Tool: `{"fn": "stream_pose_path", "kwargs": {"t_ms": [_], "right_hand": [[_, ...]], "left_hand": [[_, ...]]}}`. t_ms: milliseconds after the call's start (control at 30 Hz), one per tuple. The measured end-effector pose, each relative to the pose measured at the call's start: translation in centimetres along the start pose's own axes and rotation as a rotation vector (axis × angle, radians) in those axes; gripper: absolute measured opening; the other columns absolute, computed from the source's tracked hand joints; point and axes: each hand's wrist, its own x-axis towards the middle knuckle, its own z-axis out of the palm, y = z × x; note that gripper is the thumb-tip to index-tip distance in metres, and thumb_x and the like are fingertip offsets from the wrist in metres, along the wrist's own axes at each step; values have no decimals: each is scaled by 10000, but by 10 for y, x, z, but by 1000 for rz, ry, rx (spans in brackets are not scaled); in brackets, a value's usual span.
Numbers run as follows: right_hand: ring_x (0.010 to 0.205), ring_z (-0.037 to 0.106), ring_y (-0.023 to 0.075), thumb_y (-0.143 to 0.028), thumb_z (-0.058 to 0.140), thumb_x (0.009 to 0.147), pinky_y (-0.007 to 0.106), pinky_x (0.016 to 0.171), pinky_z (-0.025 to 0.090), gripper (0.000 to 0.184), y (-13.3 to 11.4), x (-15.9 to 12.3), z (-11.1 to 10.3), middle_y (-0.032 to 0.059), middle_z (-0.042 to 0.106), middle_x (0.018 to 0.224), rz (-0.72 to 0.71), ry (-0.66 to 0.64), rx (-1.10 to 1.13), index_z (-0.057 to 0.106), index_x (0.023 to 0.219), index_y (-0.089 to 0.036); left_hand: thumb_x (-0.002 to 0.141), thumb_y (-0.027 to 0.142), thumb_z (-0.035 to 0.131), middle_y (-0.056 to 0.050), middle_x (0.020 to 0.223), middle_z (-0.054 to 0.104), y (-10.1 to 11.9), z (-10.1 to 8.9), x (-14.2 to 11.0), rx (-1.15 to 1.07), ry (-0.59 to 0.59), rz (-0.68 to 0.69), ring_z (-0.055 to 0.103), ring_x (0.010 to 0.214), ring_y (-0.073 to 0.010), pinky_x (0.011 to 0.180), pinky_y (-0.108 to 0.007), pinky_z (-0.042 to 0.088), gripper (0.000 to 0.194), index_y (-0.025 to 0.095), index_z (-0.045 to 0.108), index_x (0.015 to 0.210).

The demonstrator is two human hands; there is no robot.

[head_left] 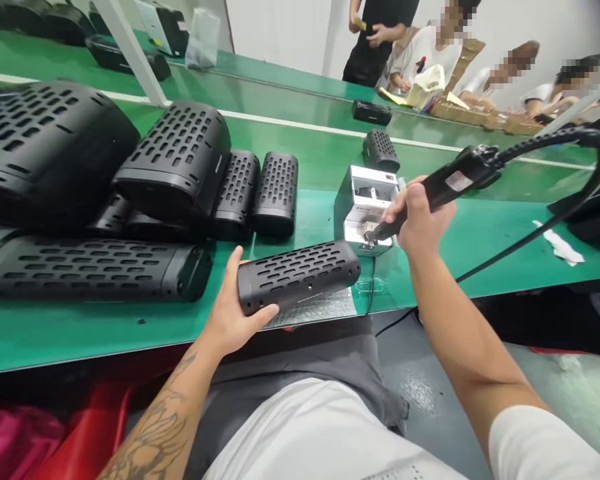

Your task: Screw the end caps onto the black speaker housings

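Observation:
My left hand [240,307] grips the left end of a black slotted casing [300,273], thumb in front and fingers behind. That casing lies over a sheet of clear bubble wrap [325,307] near the table's front edge. In my right hand [425,220] is a black electric screwdriver [455,180], with a thick cable running off to the right. Its tip points down at the front of a small white-and-grey screw feeder [370,207]. Whether a screw sits on the tip is too small to tell.
Several black slotted casings [175,153] of different sizes crowd the left of the green table [110,333]. Behind the feeder stands another slotted casing [380,150]. White tissue [560,243] lies at right. Across the line, several people work beside cardboard trays [470,113].

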Motion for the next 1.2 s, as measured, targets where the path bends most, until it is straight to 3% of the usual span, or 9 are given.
{"fn": "stream_pose_path", "kwargs": {"t_ms": [167, 300, 400, 500, 600, 767, 967, 1200], "right_hand": [[500, 607, 198, -732, 1015, 962, 388, 525, 529, 456, -20, -5, 0, -86, 666, 668, 13, 5, -12, 789, 1023, -341], [556, 655, 203, -662, 1081, 947, 400, 604, 610, 398, -77, -25, 13, -69, 696, 709, 41, -35, 107, 843, 1077, -370], [492, 630, 205, -714, 1111, 892, 416, 563, 628, 468, -127, -46, 34, -59, 706, 689, 81, -223, 283, 845, 1076, -376], [450, 610, 213, -897, 979, 935, 444, 527, 638, 548, -153, -69, 63, -47, 693, 669, 197, -491, 356, 841, 1109, -397], [443, 590, 218, -952, 914, 952, 441, 479, 606, 564, -148, -91, 95, -50, 667, 656, 219, -605, 428, 853, 1172, -437], [391, 527, 202, -863, 976, 939, 427, 431, 553, 501, -123, -114, 134, -85, 664, 631, 199, -626, 452, 802, 1167, -452], [384, 548, 178, -661, 981, 1019, 381, 420, 535, 373, -105, -123, 148, -97, 698, 641, 114, -649, 522, 807, 1167, -366], [428, 593, 178, -509, 1047, 998, 371, 473, 577, 335, -105, -128, 153, -69, 756, 670, 224, -748, 588, 787, 1084, -316]], "left_hand": [[1014, 651, 958, -189, 1632, 717, -2, 1, -1, -3, -1, -10, 850, 1341, -393, 1178, -602, 740, 1331, 350, 163, 2037], [970, 659, 999, -214, 1738, 649, -2, 1, -6, 6, -33, -2, 799, 1480, -444, 1266, -665, 692, 1363, 357, 186, 2022], [951, 621, 1015, -224, 1832, 573, 0, 1, -9, 16, -64, 41, 709, 1629, -469, 1356, -694, 631, 1354, 351, 203, 2000], [932, 567, 1027, -232, 1855, 550, 2, 4, -10, 7, -73, 107, 668, 1683, -476, 1397, -695, 600, 1354, 329, 206, 1982], [901, 511, 1047, -239, 1870, 533, 3, 8, -9, -3, -53, 167, 641, 1712, -492, 1414, -705, 587, 1358, 317, 226, 1965], [893, 499, 1065, -226, 1859, 556, 6, 13, -8, -53, -10, 202, 659, 1692, -492, 1387, -688, 619, 1325, 327, 272, 1940], [920, 616, 1046, -217, 1844, 579, 3, 15, -7, -91, -1, 226, 652, 1698, -493, 1382, -681, 618, 1297, 316, 309, 1944], [891, 622, 1062, -225, 1827, 618, 1, 22, -3, -77, -7, 240, 635, 1702, -518, 1405, -736, 581, 1303, 295, 373, 1948]]}}
